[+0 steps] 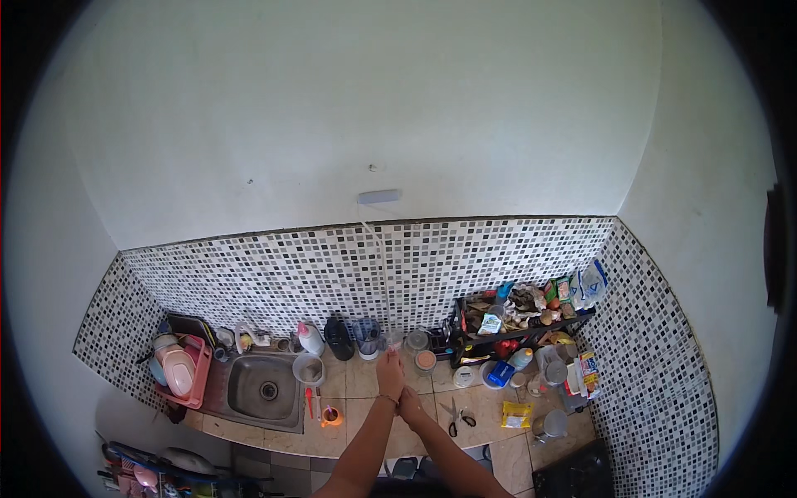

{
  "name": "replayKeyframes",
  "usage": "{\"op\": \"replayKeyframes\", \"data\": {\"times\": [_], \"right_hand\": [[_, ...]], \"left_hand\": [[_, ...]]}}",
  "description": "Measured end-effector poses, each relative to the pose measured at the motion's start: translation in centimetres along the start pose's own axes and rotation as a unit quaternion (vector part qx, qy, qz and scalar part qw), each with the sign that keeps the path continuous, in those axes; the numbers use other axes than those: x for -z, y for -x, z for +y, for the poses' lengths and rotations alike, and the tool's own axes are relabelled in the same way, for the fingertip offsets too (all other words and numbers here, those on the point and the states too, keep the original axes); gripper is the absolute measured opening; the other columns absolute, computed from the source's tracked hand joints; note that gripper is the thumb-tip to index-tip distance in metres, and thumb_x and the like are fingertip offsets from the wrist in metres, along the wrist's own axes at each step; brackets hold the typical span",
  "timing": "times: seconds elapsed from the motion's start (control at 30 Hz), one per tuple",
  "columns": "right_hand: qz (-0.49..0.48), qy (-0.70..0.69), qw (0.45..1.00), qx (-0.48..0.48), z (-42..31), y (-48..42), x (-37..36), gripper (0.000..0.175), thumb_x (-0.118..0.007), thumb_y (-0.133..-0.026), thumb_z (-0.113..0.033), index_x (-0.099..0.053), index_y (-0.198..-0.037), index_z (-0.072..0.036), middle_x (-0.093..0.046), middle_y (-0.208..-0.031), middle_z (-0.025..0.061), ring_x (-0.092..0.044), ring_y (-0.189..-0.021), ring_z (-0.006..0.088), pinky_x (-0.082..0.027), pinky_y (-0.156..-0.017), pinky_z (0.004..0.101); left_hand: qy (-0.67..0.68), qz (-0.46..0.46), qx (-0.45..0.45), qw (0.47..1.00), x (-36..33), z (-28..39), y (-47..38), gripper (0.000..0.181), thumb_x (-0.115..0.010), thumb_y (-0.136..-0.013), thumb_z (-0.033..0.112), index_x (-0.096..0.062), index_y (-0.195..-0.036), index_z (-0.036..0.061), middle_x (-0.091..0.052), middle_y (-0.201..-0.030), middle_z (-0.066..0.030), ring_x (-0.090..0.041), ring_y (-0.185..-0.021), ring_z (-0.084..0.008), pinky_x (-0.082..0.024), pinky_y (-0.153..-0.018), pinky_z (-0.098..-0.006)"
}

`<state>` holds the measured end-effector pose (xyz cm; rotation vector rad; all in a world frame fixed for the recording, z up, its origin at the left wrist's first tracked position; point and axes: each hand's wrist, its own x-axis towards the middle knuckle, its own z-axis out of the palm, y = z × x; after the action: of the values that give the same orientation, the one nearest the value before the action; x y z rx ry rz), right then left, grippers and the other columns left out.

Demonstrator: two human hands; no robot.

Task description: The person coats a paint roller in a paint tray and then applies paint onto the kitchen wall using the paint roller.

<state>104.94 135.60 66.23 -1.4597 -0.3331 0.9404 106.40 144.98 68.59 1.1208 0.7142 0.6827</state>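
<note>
My left hand reaches over the tiled counter, its fingertips at a small clear container; the fingers look closed on its near end, though the grip is small in view. My right hand is beside and just below the left wrist, its fingers partly hidden; whether it holds anything cannot be made out. A glass jar with a pinkish lid stands right of my left hand, a clear blender jug to the left. Scissors with black handles lie to the right of my right hand.
At left are a steel sink, a pink dish rack and a bucket. An orange cup stands near the front edge. A black crate of food, a yellow packet and a gas stove are at right.
</note>
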Motion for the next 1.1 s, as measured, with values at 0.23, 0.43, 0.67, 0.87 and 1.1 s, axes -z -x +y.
{"op": "replayKeyframes", "data": {"times": [0.23, 0.43, 0.67, 0.87, 1.1], "right_hand": [[0.023, 0.07, 0.992, 0.102, 1.4, -4.7, 3.7, 0.043, -0.034, -0.103, -0.037, -0.05, -0.122, -0.001, -0.062, -0.085, 0.0138, -0.057, -0.066, 0.0272, -0.047, -0.057, 0.0376], [0.004, 0.177, 0.976, 0.127, 4.4, -2.5, 2.3, 0.049, -0.051, -0.098, -0.016, -0.034, -0.141, -0.003, -0.063, -0.094, 0.0208, -0.057, -0.071, 0.0342, -0.048, -0.065, 0.0413], [0.019, 0.046, 0.998, 0.038, -0.9, -3.0, 1.3, 0.056, -0.032, -0.102, -0.049, -0.056, -0.098, 0.002, -0.057, -0.07, 0.0124, -0.054, -0.061, 0.0233, -0.044, -0.059, 0.0358], [0.023, 0.101, 0.992, 0.072, 0.3, -1.4, 0.8, 0.074, -0.019, -0.098, -0.063, -0.053, -0.076, -0.001, -0.05, -0.061, 0.0065, -0.051, -0.058, 0.0186, -0.041, -0.056, 0.0335], [-0.002, 0.048, 0.995, 0.084, -3.6, -1.4, 1.9, 0.072, -0.024, -0.097, -0.064, -0.057, -0.1, 0.0, -0.051, -0.067, 0.0015, -0.044, -0.055, 0.01, -0.036, -0.05, 0.0259]], "left_hand": [[0.085, -0.094, 0.055, 0.99, -3.2, 4.7, 0.1, 0.039, -0.042, -0.101, 0.041, -0.043, -0.074, 0.0128, -0.037, -0.054, 0.0024, -0.033, -0.038, -0.0082, -0.027, -0.034, -0.0235], [0.082, -0.067, 0.088, 0.99, -0.6, 0.8, 0.3, 0.037, -0.042, -0.101, 0.042, -0.045, -0.077, 0.0142, -0.039, -0.056, 0.002, -0.034, -0.037, -0.0087, -0.028, -0.032, -0.024], [0.065, -0.065, 0.042, 0.995, -1.5, 4.3, -0.9, 0.037, -0.041, -0.101, 0.041, -0.044, -0.076, 0.0139, -0.039, -0.056, 0.0019, -0.035, -0.037, -0.0089, -0.029, -0.033, -0.024], [0.071, -0.079, 0.075, 0.991, 0.4, 0.5, -0.6, 0.038, -0.039, -0.102, 0.04, -0.044, -0.076, 0.0126, -0.041, -0.055, 0.0005, -0.036, -0.037, -0.01, -0.032, -0.034, -0.0253], [0.039, -0.098, 0.057, 0.993, -1.3, 3.5, -1.5, 0.039, -0.039, -0.102, 0.041, -0.045, -0.076, 0.0119, -0.041, -0.054, 0.0001, -0.039, -0.038, -0.0109, -0.035, -0.035, -0.0266]]}}
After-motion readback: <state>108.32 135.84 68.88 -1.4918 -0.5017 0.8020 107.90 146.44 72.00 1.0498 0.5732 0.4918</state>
